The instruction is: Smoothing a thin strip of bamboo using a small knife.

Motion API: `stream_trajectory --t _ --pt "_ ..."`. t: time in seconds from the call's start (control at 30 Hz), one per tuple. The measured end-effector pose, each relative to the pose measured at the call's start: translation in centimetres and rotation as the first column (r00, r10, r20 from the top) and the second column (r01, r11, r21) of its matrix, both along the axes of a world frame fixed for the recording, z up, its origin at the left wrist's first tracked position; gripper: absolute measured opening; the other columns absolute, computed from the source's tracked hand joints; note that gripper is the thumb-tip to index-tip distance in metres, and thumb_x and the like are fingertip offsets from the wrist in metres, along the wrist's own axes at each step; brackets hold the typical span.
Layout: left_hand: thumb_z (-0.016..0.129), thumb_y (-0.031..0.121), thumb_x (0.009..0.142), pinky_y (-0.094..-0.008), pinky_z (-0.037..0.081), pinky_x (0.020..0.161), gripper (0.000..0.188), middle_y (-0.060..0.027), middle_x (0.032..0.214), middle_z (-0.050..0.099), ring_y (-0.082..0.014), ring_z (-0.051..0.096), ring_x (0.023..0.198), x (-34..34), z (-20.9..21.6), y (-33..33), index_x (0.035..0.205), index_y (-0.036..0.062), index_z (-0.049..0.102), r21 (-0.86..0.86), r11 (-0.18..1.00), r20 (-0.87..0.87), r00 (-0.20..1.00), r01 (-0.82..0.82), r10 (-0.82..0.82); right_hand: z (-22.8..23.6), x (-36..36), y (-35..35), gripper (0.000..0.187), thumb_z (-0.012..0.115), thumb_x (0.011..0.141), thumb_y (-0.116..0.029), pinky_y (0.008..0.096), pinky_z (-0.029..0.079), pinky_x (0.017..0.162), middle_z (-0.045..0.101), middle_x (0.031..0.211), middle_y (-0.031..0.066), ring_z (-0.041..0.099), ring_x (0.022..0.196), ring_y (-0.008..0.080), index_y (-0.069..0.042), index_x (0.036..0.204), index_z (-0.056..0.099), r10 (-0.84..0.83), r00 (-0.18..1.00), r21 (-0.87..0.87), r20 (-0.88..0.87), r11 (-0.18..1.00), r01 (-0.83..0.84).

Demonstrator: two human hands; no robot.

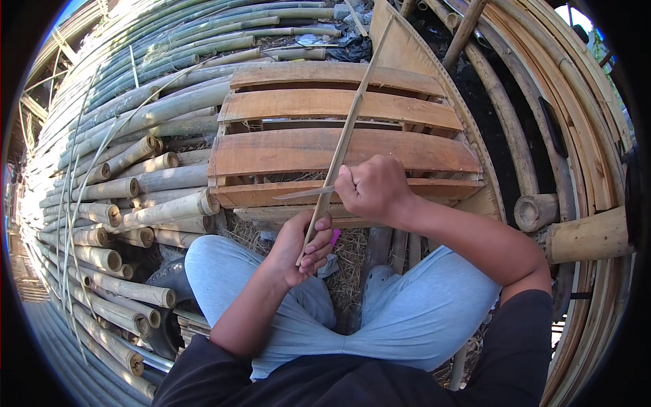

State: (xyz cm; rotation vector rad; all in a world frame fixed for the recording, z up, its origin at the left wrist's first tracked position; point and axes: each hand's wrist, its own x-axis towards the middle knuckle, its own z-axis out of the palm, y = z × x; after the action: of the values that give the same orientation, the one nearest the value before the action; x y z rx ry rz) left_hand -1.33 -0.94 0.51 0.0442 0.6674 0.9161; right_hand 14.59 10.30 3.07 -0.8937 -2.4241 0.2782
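Okay, I see the left hand curled round a long bamboo strip, right hand fisted on a knife crossing it just ahead, slatted surface beyond both.

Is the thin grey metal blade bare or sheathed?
Bare: the blade juts uncovered from the right hand, crossing the long tan wooden strip.

Tabletop, frame centre, before me: brown wooden slats with gaps between. A bamboo strip crosses over it; contact I cannot tell. Ground below, lower centre: dry straw scattered.
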Motion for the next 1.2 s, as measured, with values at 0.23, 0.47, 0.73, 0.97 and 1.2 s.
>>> stream_trajectory --t 0.23,0.47,0.73,0.97,1.2 --pt "0.027 0.033 0.107 -0.0221 0.021 0.022 0.041 0.0036 0.041 0.028 -0.0088 0.026 0.025 0.6 0.3 0.0 0.073 0.0152 0.04 -0.083 0.997 0.023 1.0 0.003 -0.001 -1.0 0.2 -0.8 0.041 0.055 0.086 -0.018 0.0449 0.045 0.043 0.051 0.045 0.0171 0.054 0.04 0.0349 -0.004 0.047 0.054 0.059 0.996 0.033 0.061 0.998 -0.061" --pt "0.029 0.03 0.106 -0.0223 0.019 0.024 0.035 0.004 0.043 0.029 -0.0086 0.025 0.026 0.8 0.6 -0.1 0.076 0.0157 0.04 -0.058 0.998 0.021 1.0 -0.008 0.01 -0.7 0.4 1.2 0.04 0.053 0.087 -0.019 0.0445 0.047 0.044 0.052 0.045 0.0163 0.055 0.04 0.0339 -0.006 0.048 0.056 0.02 0.993 0.13 0.114 0.991 -0.035" --pt "0.03 0.027 0.104 -0.0229 0.018 0.025 0.033 0.0044 0.044 0.029 -0.0084 0.024 0.027 0.4 0.1 -0.5 0.076 0.0159 0.04 -0.048 0.999 0.027 1.0 -0.004 0.006 0.0 -0.6 -1.2 0.042 0.053 0.088 -0.021 0.0451 0.048 0.044 0.051 0.045 0.0178 0.055 0.041 0.0351 -0.006 0.049 0.057 0.025 0.984 0.11 0.175 0.993 -0.045" --pt "0.029 0.026 0.105 -0.0217 0.021 0.023 0.034 0.0042 0.043 0.029 -0.0077 0.025 0.027 0.0 -0.4 -0.2 0.075 0.016 0.041 -0.024 1.0 0.269 0.963 0.016 -0.009 -0.2 -0.5 0.8 0.044 0.053 0.089 -0.02 0.0473 0.048 0.046 0.052 0.045 0.0189 0.057 0.043 0.0367 -0.003 0.048 0.056 -0.134 0.983 0.106 0.127 0.987 0.121" --pt "0.027 0.025 0.105 -0.0219 0.022 0.023 0.036 0.0034 0.043 0.03 -0.0081 0.027 0.026 -0.1 -0.3 0.0 0.074 0.0141 0.042 -0.051 0.998 0.428 0.904 0.025 -0.001 -1.5 0.0 0.5 0.044 0.052 0.09 -0.018 0.0484 0.049 0.047 0.052 0.047 0.0208 0.056 0.043 0.0386 -0.002 0.049 0.057 -0.079 0.993 -0.001 0.083 0.997 0.079"
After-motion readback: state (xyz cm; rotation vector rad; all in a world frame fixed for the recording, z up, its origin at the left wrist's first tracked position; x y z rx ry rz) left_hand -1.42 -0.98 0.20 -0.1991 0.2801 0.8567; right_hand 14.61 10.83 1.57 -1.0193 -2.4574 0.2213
